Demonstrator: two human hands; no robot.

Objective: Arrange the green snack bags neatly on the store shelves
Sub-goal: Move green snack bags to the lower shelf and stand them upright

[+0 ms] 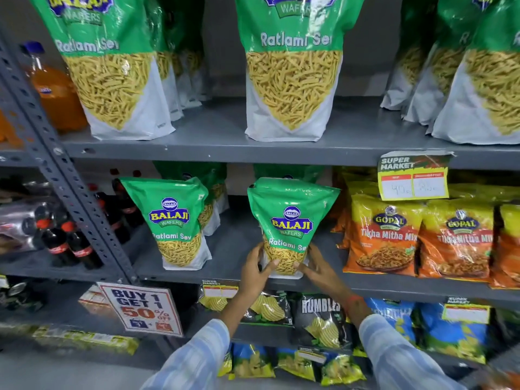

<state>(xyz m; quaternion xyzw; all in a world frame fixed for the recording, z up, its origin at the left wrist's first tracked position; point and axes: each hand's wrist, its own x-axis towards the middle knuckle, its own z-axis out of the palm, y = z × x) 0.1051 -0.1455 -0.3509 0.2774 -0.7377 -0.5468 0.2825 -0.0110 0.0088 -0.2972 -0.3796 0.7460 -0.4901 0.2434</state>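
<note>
Both hands [257, 270] [318, 270] grip green bag [291, 220] upright, label forward.

The upper-shelf Ratlami Sev bags [292, 66] are cropped at the top edge; handwriting on the price tag [413, 178] is too faint to read

Both arms outstretched, left hand [257, 270] and right hand [316, 270] facing, fingers [270, 264] curled inward
</note>
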